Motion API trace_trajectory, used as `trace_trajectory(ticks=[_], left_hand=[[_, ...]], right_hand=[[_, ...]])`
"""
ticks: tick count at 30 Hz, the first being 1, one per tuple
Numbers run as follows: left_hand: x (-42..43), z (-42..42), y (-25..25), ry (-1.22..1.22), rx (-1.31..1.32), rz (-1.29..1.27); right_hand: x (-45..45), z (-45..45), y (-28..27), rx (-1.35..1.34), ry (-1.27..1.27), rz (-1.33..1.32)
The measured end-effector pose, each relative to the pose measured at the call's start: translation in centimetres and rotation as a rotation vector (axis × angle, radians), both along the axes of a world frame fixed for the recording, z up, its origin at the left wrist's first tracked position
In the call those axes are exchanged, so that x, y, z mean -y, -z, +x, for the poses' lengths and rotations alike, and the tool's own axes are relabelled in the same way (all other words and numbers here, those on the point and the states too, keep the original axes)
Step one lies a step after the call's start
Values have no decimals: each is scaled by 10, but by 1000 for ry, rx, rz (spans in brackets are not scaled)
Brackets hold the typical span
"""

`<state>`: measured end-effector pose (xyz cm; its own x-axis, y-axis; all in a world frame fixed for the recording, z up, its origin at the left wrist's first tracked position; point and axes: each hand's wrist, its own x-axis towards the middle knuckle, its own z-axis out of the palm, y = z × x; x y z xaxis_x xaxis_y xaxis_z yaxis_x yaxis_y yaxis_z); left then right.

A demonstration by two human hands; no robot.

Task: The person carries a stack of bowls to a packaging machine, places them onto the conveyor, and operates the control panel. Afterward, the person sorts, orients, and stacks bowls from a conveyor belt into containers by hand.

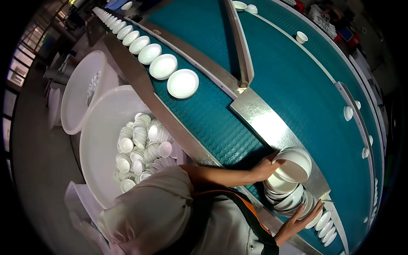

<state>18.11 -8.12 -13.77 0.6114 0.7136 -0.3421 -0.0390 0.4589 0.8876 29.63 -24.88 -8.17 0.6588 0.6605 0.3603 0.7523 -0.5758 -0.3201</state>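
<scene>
My left hand [264, 168] grips a tilted stack of white bowls [300, 158] by the rim, thumb on the near side. Directly beneath and touching it are more white bowls [291, 200], nested and leaning on one another on the green belt. My right hand [299, 222] lies against the side of these lower bowls, its fingers stretched and spread. A short row of small white bowls [326, 228] stands on edge just beyond my right fingers. Some of the lower bowls are hidden behind the held stack.
A long row of white bowls [182, 83] runs along the narrow green belt [199, 114]. Beside it, a large white tub [95, 140] holds many small bowls; another tub [70, 102] stands behind. A metal plate [265, 117] bridges to the wide green belt [293, 80], edged by metal rails.
</scene>
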Motion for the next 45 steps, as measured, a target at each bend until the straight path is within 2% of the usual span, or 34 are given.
trace_trajectory(ticks=[1,3,4,5,7,9,12,13,18,19,21,23,24,26,27,28,30,33,35,36,37,39,40,41,43,44,45], left_hand=[[-5,3,19,-173,72,183],[-27,-13,18,-209,-72,792],[-35,-23,9,-213,-100,878],[-47,-40,1,-232,-113,869],[-78,-84,-4,-174,-178,772],[-105,-138,-6,-320,-369,802],[-145,-224,11,-556,-633,891],[-156,-247,10,-504,-756,841],[-202,-308,7,-273,-911,668],[-207,-313,-2,-219,-1005,703],[-210,-317,-17,-296,-982,970],[-203,-313,-50,-394,-1113,1072],[-203,-320,-54,-511,-1075,1117],[-199,-331,-63,-613,-1003,916],[-195,-335,-66,-632,-976,811],[-191,-336,-66,-621,-977,814],[-179,-338,-65,-588,-835,576],[-166,-348,-42,-438,-1001,579],[-162,-353,-28,-403,-1014,596],[-163,-355,-21,-379,-1032,601],[-167,-365,-22,-356,-1026,572],[-169,-374,-5,-502,-955,564],[-172,-369,-12,-552,-920,570],[-177,-365,-14,-550,-915,564],[-197,-356,-14,-661,-669,434],[-205,-353,-25,-669,-615,375],[-216,-345,-24,-706,-546,366]], right_hand=[[-16,-6,-1,43,-107,-47],[-54,-33,-2,-211,-351,-65],[-68,-46,6,-409,-306,20],[-80,-47,12,-525,-363,2],[-100,-53,9,-454,-512,-182],[-115,-64,12,-281,-668,-148],[-138,-87,13,-265,-696,-157],[-148,-92,12,-253,-711,-170],[-176,-97,-7,-342,-679,-406],[-179,-94,-10,-344,-674,-417],[-184,-88,-15,-534,-682,-502],[-188,-87,-15,-511,-687,-515],[-191,-90,-15,-442,-724,-466],[-206,-105,-25,-258,-836,-368],[-217,-119,-35,-255,-887,-357],[-229,-132,-41,-297,-996,-294],[-253,-159,-40,-309,-1211,-208],[-283,-184,6,-145,-1210,-173],[-301,-184,20,-131,-1307,-415],[-300,-182,29,-88,-1295,-202],[-299,-182,15,-105,-1286,-236],[-298,-170,10,-1,-1468,-330],[-296,-169,17,77,-1458,-266],[-294,-168,18,78,-1457,-274],[-300,-166,16,28,-1485,-205],[-294,-168,-3,-83,-1453,-232],[-289,-164,-8,-81,-1463,-240]])
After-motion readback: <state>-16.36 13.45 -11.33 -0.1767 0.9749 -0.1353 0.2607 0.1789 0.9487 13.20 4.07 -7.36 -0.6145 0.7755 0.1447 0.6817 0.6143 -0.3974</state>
